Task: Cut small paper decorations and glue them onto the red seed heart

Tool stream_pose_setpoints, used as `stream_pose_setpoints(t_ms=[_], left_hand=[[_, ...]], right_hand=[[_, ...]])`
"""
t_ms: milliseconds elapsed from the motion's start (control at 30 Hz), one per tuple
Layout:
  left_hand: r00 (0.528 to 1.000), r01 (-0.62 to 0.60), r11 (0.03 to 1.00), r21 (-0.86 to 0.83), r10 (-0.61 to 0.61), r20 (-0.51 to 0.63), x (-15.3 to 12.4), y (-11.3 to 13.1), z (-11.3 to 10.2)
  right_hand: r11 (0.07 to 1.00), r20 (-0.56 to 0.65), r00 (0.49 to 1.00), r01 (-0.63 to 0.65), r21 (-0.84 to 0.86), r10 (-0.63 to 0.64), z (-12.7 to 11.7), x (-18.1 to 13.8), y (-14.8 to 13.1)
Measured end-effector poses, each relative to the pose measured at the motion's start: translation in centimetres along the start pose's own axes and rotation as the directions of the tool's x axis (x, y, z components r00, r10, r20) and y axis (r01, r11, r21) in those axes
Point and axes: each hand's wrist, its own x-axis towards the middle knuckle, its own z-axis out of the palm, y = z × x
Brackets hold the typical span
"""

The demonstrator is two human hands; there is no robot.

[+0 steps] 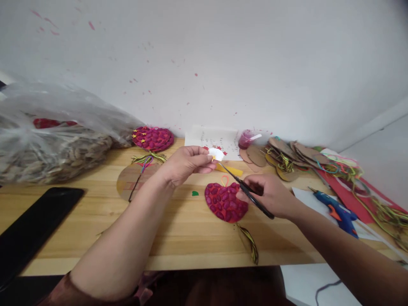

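Observation:
Between the thumb and fingers of my left hand (191, 161) is a small piece of white paper (216, 154), with a bit of yellow showing at its lower edge. My right hand (270, 193) grips a pair of black-handled scissors (251, 196), whose blade tips reach up to the paper. Under the right hand lies a disc (225, 202) covered in magenta pieces, with an orange loop on top and a yellow-black tassel (249, 244) below. A yellow strip (230, 170) rests on the table behind the scissors. Left of the disc is a green scrap (195, 193).
At left are a plastic bag (63, 140) of brown pieces and a black phone-like slab (38, 229). Magenta discs (154, 138) with yellow stars sit behind. A cup of magenta paint (247, 139), cardboard discs (256, 156) and a blue glue gun (339, 212) are at right.

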Motion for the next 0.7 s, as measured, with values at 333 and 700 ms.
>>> stream_pose_setpoints(t_ms=[333, 700], left_hand=[[0.999, 0.011, 0.999, -0.042, -0.012, -0.036, -0.2, 0.0, 0.9], [0.999, 0.002, 0.997, -0.072, -0.006, -0.053, -0.1, -0.3, 0.8]], right_hand=[[0.984, -0.019, 0.995, -0.093, 0.15, 0.097, 0.7, 0.2, -1.2], [0.956, 0.011, 0.985, -0.17, 0.241, 0.172, 1.0, 0.2, -1.5]])
